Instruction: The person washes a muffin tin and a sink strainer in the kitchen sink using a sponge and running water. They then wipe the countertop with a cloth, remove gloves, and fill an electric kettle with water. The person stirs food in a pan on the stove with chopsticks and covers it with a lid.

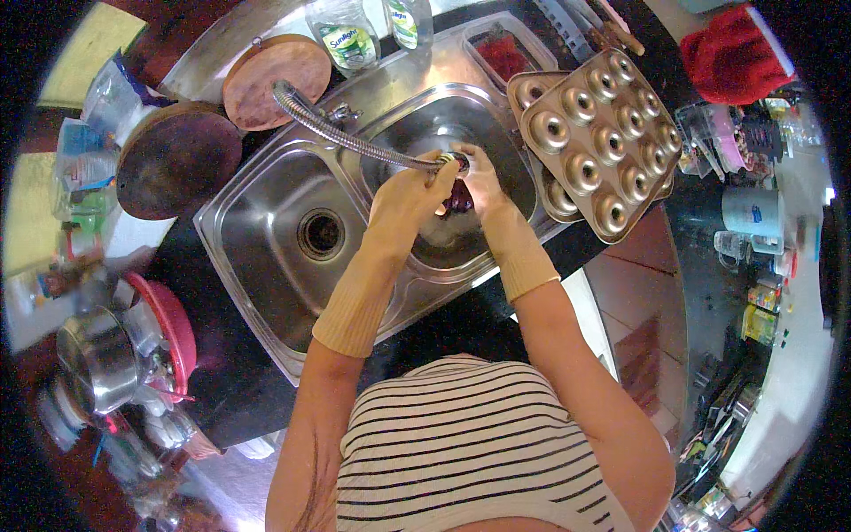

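Both hands wear tan knit gloves with long cuffs and are held over the right bowl of a stainless steel sink (292,156). My left hand (415,193) is closed around the spout end of a flexible metal faucet hose (359,145), which arches in from the upper left. Close beside it, my right hand (480,176) has its fingers curved at the hose's tip; whether it grips anything is not clear. A dark purple-red item (459,198) shows between and just below the hands, partly hidden by them; its kind cannot be told.
Two ring-cavity baking pans (608,143) lie stacked over the sink's right edge. Behind the bowl stand a clear plastic container (508,53) with something red and dish soap bottles (346,40). Round wooden boards (179,159) are at left, near a steel pot (100,359) and a pink basin (166,326).
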`<action>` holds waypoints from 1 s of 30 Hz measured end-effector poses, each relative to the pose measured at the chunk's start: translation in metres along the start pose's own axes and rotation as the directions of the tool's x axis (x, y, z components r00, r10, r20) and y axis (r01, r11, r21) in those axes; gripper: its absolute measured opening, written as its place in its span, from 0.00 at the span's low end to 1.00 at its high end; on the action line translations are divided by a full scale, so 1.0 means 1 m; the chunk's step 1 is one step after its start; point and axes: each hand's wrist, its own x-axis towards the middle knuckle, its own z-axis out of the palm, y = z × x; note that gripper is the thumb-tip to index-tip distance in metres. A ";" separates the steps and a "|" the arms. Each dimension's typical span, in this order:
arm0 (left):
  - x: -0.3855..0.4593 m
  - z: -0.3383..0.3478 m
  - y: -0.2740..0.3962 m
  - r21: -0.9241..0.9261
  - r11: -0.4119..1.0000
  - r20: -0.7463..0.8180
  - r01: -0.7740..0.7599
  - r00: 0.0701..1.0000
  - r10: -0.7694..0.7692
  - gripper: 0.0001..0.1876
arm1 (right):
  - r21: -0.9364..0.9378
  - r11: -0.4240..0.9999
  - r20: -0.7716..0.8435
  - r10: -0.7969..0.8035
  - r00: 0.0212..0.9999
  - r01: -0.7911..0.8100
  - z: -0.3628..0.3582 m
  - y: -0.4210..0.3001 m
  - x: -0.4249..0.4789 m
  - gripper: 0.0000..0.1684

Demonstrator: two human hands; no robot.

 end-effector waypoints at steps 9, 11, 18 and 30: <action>-0.010 -0.019 0.008 0.045 0.991 0.006 0.122 0.992 -0.123 0.33 | 0.188 0.972 0.106 0.122 0.987 -0.140 -0.010 -0.003 0.002 0.33; -0.005 -0.018 0.003 0.019 0.991 -0.002 0.130 0.991 -0.130 0.32 | -0.060 0.994 0.078 0.100 0.992 -0.095 -0.007 0.004 0.006 0.21; -0.010 -0.007 -0.013 0.120 0.975 0.075 0.188 0.977 -0.198 0.31 | 0.060 0.948 0.244 0.290 0.925 -0.313 0.018 0.001 0.012 0.25; -0.020 -0.007 -0.025 0.101 0.969 0.081 0.226 0.969 -0.235 0.29 | 0.058 0.926 0.545 0.284 0.789 -0.373 0.025 0.001 0.001 0.19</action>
